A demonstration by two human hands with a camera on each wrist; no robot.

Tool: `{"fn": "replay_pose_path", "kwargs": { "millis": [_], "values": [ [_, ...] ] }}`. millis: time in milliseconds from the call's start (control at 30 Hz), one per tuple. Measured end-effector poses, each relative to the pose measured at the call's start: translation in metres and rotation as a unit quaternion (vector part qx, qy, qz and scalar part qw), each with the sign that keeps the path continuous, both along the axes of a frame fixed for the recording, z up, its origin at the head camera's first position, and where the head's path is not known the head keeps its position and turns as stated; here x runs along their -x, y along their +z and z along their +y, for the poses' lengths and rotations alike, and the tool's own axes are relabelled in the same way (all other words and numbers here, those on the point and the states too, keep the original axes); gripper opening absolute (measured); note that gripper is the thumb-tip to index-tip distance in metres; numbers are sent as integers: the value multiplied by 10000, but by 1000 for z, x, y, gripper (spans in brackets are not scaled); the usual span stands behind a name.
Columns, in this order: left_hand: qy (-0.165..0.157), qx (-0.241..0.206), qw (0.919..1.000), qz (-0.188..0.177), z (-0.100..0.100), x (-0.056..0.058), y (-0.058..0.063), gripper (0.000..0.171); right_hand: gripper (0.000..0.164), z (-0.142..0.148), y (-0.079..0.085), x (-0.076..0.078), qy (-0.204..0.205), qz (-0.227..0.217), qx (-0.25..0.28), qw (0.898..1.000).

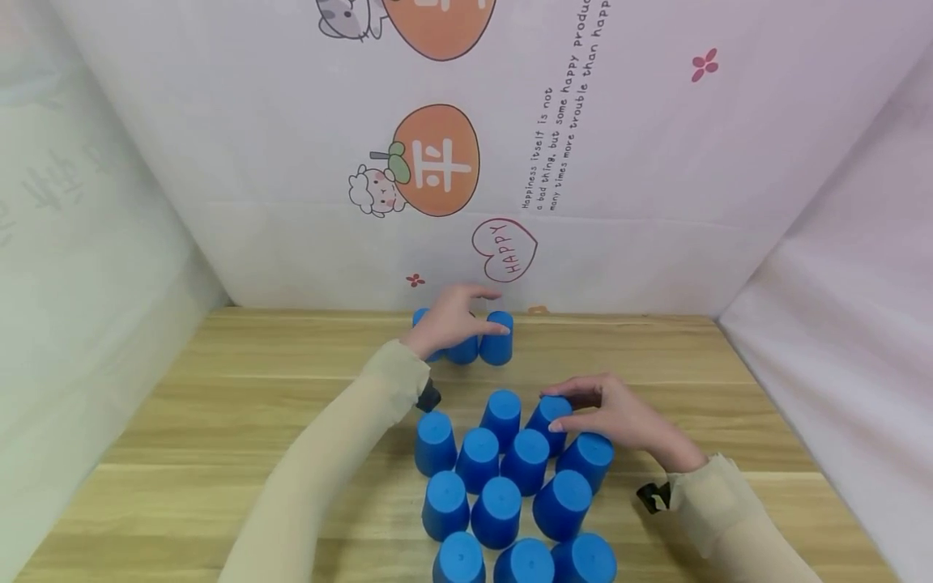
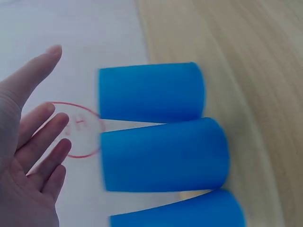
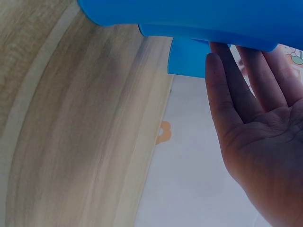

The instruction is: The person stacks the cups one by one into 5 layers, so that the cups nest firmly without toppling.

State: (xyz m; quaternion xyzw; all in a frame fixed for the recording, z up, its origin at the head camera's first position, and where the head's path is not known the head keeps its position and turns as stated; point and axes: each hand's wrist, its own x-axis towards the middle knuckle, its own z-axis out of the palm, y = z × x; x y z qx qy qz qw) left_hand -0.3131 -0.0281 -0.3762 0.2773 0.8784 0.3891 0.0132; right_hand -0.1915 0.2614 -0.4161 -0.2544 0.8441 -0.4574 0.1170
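Note:
Upside-down blue cups stand in a cluster at the front of the table, with three more in a row at the back. My left hand (image 1: 453, 317) is over the back row, thumb and fingers spread apart around nothing. In the left wrist view that hand (image 2: 35, 156) is a little apart from the nearest cups, such as the middle one (image 2: 165, 156). My right hand (image 1: 615, 413) grips a cup (image 1: 548, 417) at the cluster's far right, thumb on its near side and fingers behind. The right wrist view shows its fingers (image 3: 260, 75) partly hidden by blue cups (image 3: 199, 21).
Around the cups lies the wooden table (image 1: 291, 364). A white printed cloth (image 1: 619, 259) rises just behind the back row. White sheets hang at the left (image 1: 87, 243) and right (image 1: 860, 308). Several front cups, like this one (image 1: 523, 563), reach the picture's lower edge.

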Motion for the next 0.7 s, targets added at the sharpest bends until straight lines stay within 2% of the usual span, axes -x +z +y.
{"fn": "replay_pose_path", "kwargs": {
  "millis": [167,333,500,700],
  "values": [
    [-126,-377,9992,19,-16,-15,16,64,43,-1,1,-1,-4,14,5,10000],
    [-335,-840,9959,51,-36,-33,19,63,43,-1,2,-2,-34,-9,-8,10000],
    [-317,-778,9965,-19,-58,-59,12,65,43,-1,3,-3,-44,-30,-25,10000],
    [-178,-585,9980,-154,-78,-90,-7,66,43,-1,3,-4,-89,-47,-80,9999]
  ]
}}
